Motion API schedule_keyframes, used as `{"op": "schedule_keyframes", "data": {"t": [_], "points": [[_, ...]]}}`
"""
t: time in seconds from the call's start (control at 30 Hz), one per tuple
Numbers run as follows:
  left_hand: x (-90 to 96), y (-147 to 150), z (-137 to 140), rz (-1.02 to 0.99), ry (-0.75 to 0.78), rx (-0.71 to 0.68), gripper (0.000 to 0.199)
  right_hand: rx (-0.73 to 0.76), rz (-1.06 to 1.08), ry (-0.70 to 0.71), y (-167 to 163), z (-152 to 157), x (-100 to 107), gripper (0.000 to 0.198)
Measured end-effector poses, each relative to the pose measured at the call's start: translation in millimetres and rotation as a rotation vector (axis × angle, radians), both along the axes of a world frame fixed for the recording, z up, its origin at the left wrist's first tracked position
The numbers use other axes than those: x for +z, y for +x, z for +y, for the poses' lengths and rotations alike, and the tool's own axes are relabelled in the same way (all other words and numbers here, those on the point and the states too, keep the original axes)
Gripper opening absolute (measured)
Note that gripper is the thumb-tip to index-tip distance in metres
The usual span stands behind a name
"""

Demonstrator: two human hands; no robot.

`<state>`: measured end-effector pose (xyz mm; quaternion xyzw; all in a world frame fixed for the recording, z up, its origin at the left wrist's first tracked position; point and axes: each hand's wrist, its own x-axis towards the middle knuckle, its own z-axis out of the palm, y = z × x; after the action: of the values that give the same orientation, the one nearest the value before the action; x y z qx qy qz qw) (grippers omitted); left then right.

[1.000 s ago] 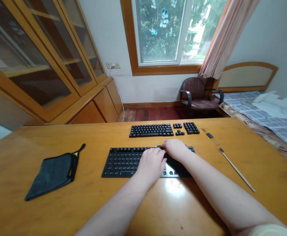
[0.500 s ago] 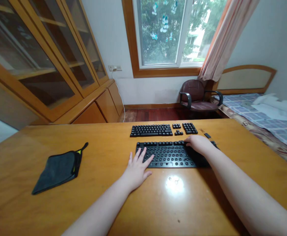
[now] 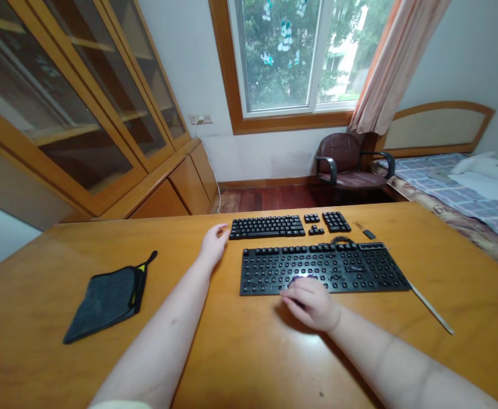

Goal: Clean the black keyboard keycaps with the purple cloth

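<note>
Fingers of the right hand [image 3: 310,301] curl loosely on the near edge of the flat black keyboard base with bare key stems [image 3: 321,269], gripping nothing. Past it, the left hand [image 3: 214,243] is half open and empty beside the rows of loose black keycaps [image 3: 268,226]. A bump there could scatter those caps over the shiny wooden table [image 3: 249,352].

Our forearms are bare down to both hands; only a pale cream sleeve edge [image 3: 121,404] shows on our left arm.
</note>
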<state>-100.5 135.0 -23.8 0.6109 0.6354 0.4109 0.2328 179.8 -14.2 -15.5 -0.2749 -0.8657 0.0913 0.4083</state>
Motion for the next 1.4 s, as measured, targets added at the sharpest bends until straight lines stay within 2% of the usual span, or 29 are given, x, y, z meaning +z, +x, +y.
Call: {"op": "schedule_keyframes", "data": {"t": [0.07, 0.17, 0.27, 0.37, 0.5, 0.7, 0.93, 1.2, 1.4], "points": [[-8.5, -9, 30, -0.034, -0.012, 0.06, 0.039, 0.005, 0.001, -0.001, 0, -1, -1, 0.015], [-16.9, -17, 60, -0.024, -0.016, 0.089, 0.042, 0.016, 0.018, -0.019, 1, 0, 4, 0.015], [-18.1, -22, 77, 0.035, -0.017, 0.038, 0.043, 0.018, 0.037, -0.046, 1, -1, 7, 0.016], [-16.4, -23, 87, 0.136, -0.035, -0.066, 0.034, 0.011, 0.044, -0.061, 2, -1, 6, 0.016], [-16.5, -22, 91, 0.263, -0.053, -0.152, 0.026, -0.009, 0.06, -0.092, 2, -1, 4, 0.015], [-20.4, -23, 91, 0.368, -0.045, -0.142, 0.029, -0.009, 0.117, -0.15, 2, -1, 6, 0.015], [-22.5, -24, 92, 0.411, -0.006, -0.126, 0.033, -0.03, 0.178, -0.176, 2, -1, 7, 0.016], [-20.9, -25, 90, 0.44, 0.038, -0.217, 0.033, -0.026, 0.194, -0.204, 2, -1, 6, 0.016], [-18.8, -21, 88, 0.473, 0.043, -0.234, 0.028, -0.022, 0.205, -0.198, 1, -1, 5, 0.016]]}}
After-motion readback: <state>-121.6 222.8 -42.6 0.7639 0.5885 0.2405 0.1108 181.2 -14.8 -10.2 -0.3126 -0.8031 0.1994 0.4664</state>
